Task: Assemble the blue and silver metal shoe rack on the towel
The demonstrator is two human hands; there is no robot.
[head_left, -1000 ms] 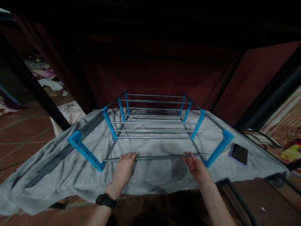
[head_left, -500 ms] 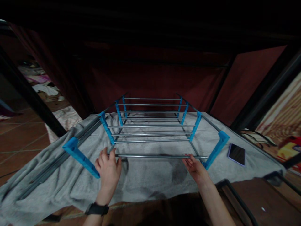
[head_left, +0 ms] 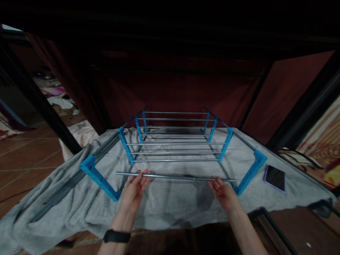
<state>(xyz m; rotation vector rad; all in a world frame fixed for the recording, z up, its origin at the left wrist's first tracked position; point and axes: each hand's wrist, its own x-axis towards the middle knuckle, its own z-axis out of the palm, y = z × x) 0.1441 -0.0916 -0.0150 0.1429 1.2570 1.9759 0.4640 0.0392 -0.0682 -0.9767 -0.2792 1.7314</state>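
A rack frame (head_left: 175, 143) of grey metal rods and blue plastic brackets lies on a grey cloth (head_left: 66, 198). I hold one loose grey rod (head_left: 180, 176) level across its near end. My left hand (head_left: 135, 189) has its fingers curled under the rod a little in from its left tip, beside the near left blue bracket (head_left: 99, 177). My right hand (head_left: 222, 191) pinches the rod near its right tip, close to the near right blue bracket (head_left: 251, 171). A black watch (head_left: 117, 236) sits on my left wrist.
A phone (head_left: 275, 177) with a purple edge lies on the cloth to the right. Dark red fabric panels and black poles stand behind and beside the rack. Several spare rods (head_left: 63, 187) lie along the cloth's left side. Tiled floor with clutter shows at left.
My left hand slid left along the rod, then came back toward the middle. The rod's left end has lifted clear of the near left bracket.
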